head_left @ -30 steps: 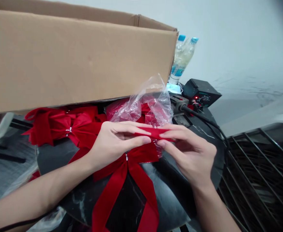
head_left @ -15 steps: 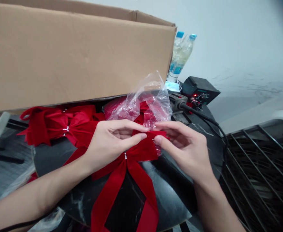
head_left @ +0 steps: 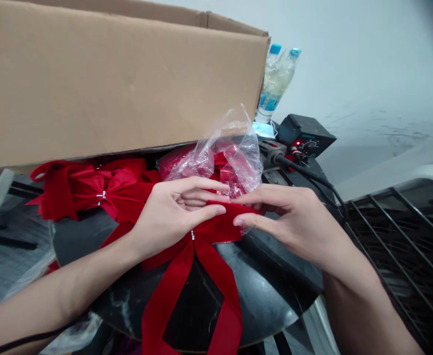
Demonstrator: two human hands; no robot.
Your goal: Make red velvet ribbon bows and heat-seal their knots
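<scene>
red bow (head_left: pixel 201 256) lies on the dark counter (head_left: pixel 268 296), its loop pinched by left hand (head_left: pixel 172 212) and right hand (head_left: pixel 290 222). behind, a plastic bag (head_left: pixel 223 158) holds red bows; cardboard box (head_left: pixel 120 84) contents hidden.

Bright even light, soft shadows, dark vignetted corners, wide-angle edge distortion

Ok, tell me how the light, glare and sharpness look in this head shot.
Head view: soft, even light with no hard shadows; glare glints on the clear plastic bag and the glossy dark round surface; both hands, left and right, and the red velvet bow are fairly sharp; the top right corner darkens, and the cardboard box edges bow from wide-angle distortion.
</scene>
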